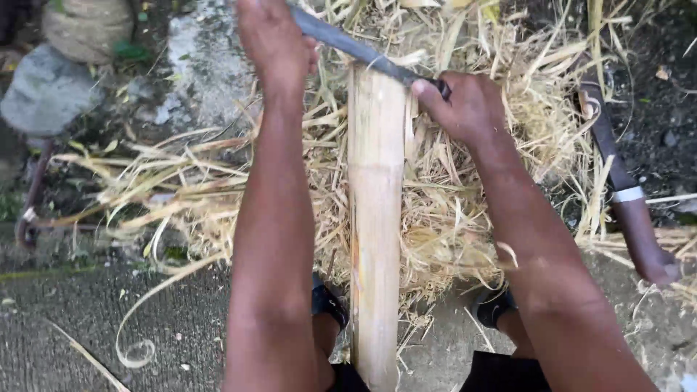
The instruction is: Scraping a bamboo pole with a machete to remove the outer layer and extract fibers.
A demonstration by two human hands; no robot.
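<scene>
A pale bamboo pole (375,218) runs from between my legs away from me, its far end under a dark metal blade (356,49) laid across it. My left hand (274,40) grips the blade's far left end. My right hand (465,105) is closed around the blade's handle end, just right of the pole. Thin curled shavings peel off the pole's right edge near the blade.
A heap of straw-coloured bamboo shavings (450,210) covers the ground around the pole. A second knife with a brown wooden handle (624,203) lies at the right. Grey stones (47,91) sit at the upper left. Concrete ground (94,319) lies in front. My dark sandals (328,301) flank the pole.
</scene>
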